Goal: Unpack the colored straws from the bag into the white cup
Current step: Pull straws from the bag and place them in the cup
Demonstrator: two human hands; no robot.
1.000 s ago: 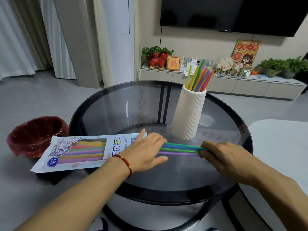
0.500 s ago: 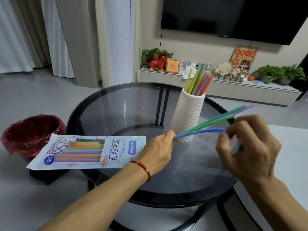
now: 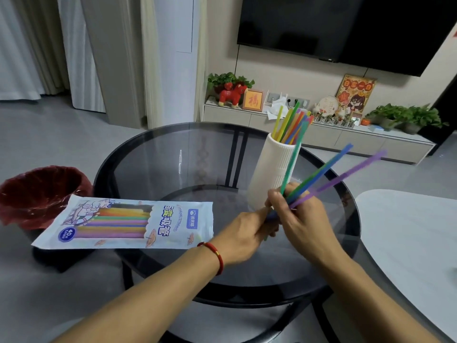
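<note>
Now, in the head view, a small bunch of colored straws [image 3: 319, 177] is being held up off the table [image 3: 153, 169], just in front of the white cup [image 3: 270, 174]. The bunch is being gripped by the right hand [image 3: 301, 219], whose fingers [image 3: 277, 196] are curled round the lower part of the straws, so that green, blue and purple ends are fanning up and to the right. The bottom ends are being pinched, or perhaps only steadied, by the left hand [image 3: 244, 233]; its fingertips are partly hidden behind the right hand, so the exact hold cannot be told. The cup, standing near the far right edge of the table, is already holding several straws. The bag [image 3: 128, 221] is lying flat at the near left edge, overhanging it, and many straws are showing through its window.

Compared with half a second ago, the bunch is being tilted much more steeply: it was lying nearly level between the two hands, and now it is being brought towards upright. A second ago the same straws were being drawn along the glass out of the bag's mouth. The hands are also being brought closer together. This is being read as the ends being evened before the bunch is dropped into the cup; the task is judged well short of finished.
</note>
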